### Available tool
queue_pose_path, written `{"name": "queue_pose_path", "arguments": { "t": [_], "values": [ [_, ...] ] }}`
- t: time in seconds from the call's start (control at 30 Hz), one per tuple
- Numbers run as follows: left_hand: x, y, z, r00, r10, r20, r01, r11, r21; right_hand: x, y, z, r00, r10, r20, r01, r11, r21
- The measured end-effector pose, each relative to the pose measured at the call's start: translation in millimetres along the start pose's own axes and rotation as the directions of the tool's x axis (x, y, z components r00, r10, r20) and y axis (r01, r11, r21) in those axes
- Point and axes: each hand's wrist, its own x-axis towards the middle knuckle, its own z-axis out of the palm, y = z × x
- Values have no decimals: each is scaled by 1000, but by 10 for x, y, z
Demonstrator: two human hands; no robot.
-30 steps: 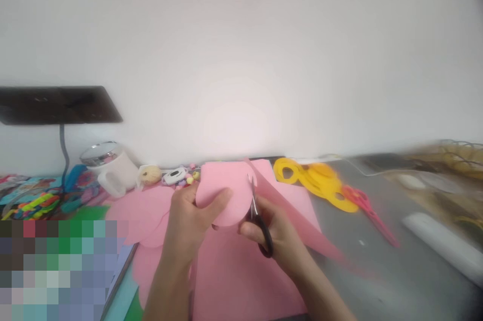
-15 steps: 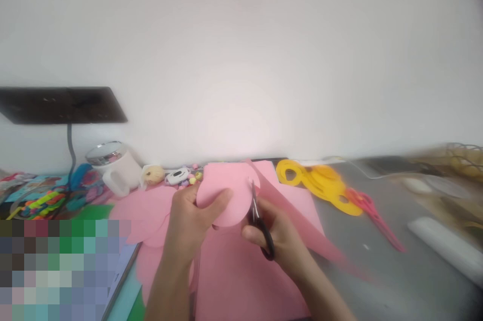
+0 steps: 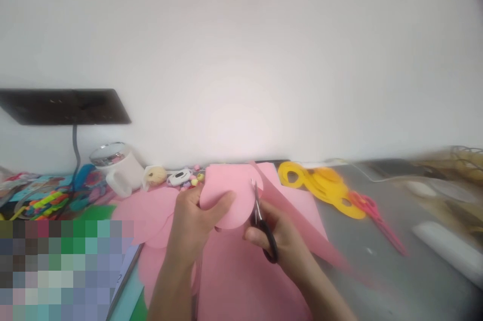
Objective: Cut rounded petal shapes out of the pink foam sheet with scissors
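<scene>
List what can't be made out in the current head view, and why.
All in the head view:
Left hand: fingertips other than the thumb's, hidden behind the pink paper.
Bottom left corner: whatever lies there, masked by coarse pixel blocks.
Dark panel: its left end, cut off by the picture's edge.
White strip: fine detail, blurred.

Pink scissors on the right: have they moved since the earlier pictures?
No; the pink scissors keep their place against the yellow cutouts; the whole view shifted.
</scene>
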Motion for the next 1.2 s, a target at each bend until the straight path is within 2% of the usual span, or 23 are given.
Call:
{"name": "queue_pose_path", "arguments": {
  "t": [0.43,0.67,0.77,0.87,1.2],
  "values": [
    [18,-14,-9,1000,15,16,-15,1000,21,17,-10,7,1000,-11,3,11,998,59],
    [26,-8,1,1000,-4,28,3,1000,27,2,-52,23,997,66,-41,-65,998,28],
    [23,5,28,999,-26,-28,26,999,-20,8,-85,34,998,34,-53,-33,999,12],
    [15,18,45,998,-23,-63,19,998,-53,10,-115,42,1000,10,-6,-10,1000,24],
    [30,2,47,999,-33,-29,30,995,-100,10,-103,32,1000,-16,10,15,999,36]
  ]
}}
